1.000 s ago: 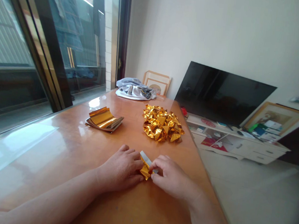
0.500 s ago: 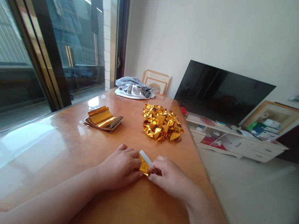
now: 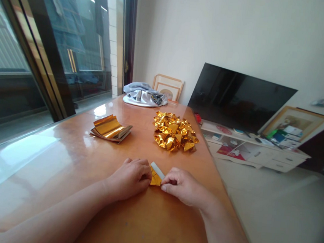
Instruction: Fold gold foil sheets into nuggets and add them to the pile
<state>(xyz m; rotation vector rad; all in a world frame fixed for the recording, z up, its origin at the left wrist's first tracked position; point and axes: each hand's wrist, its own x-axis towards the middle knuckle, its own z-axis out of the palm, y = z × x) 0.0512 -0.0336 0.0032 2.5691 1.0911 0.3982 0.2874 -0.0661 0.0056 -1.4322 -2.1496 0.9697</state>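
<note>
A small sheet of gold foil paper point(image 3: 155, 178) with a pale strip along its upper right edge lies partly folded on the table between my hands. My left hand point(image 3: 131, 179) has its fingers closed on the sheet's left side. The thumb and index finger of my right hand point(image 3: 179, 184) pinch its right corner. Beyond them sits a pile of folded gold foil pieces point(image 3: 175, 132). To the left of that pile is a stack of gold sheets point(image 3: 110, 128), its top sheet curling upward.
Folded grey-blue cloth point(image 3: 144, 95) sits at the far end of the glossy wooden table point(image 3: 146, 227). The table's right edge runs past my right forearm. A television point(image 3: 241, 98) and a low white cabinet point(image 3: 262, 156) stand beyond it, with glass doors at left.
My left thumb has drawn back from the sheet's lower edge toward its left side. My right hand keeps its pinch at the right corner. The whole view has shifted slightly.
</note>
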